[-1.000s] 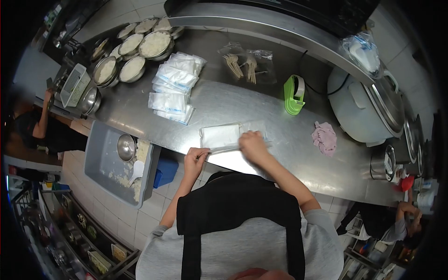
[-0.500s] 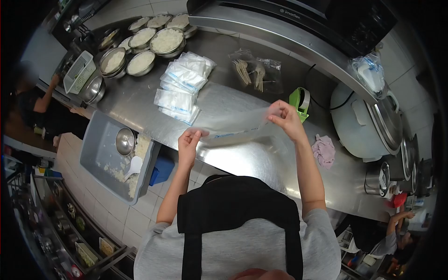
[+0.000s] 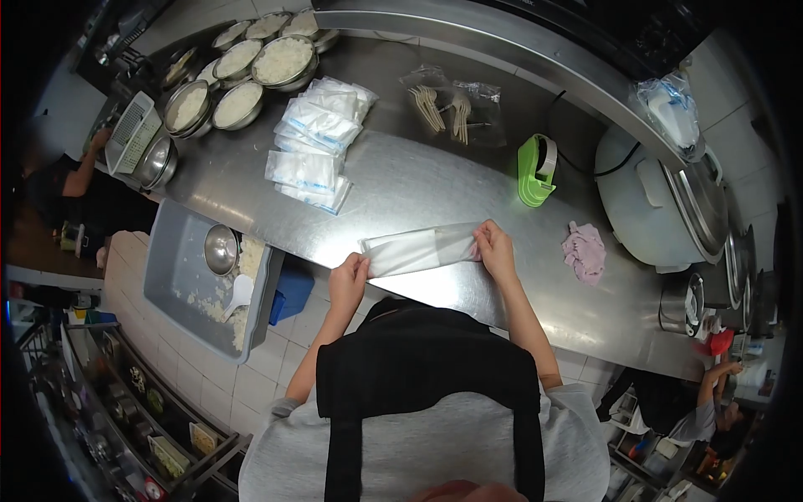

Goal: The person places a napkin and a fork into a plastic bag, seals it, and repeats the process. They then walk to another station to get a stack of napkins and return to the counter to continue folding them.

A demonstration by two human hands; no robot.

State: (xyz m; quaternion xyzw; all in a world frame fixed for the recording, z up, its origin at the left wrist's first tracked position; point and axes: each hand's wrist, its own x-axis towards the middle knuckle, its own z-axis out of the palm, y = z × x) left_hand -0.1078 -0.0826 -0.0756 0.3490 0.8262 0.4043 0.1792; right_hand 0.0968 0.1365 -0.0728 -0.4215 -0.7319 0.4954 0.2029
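A translucent plastic bag (image 3: 422,251) is stretched sideways between my hands, just above the front edge of the steel counter. My left hand (image 3: 349,280) pinches its left end, and my right hand (image 3: 493,249) grips its right end. Part of the bag looks whiter and denser; whether something lies inside is hard to tell. Beyond it, a pile of flat white plastic packets (image 3: 318,138) with blue print lies on the counter. Farther right stands a green tape dispenser (image 3: 535,171).
Wooden forks (image 3: 428,109) lie in clear bags at the back. Rice bowls (image 3: 286,63) crowd the far left. A grey tub (image 3: 180,280) holds rice, a metal bowl and a white scoop. A pink cloth (image 3: 584,253) and large cooker (image 3: 644,197) are right. Two people work nearby.
My hands have come lower and nearer my body with the bag. It now looks narrower and folded, with its printed edge no longer showing. The view has shifted slightly.
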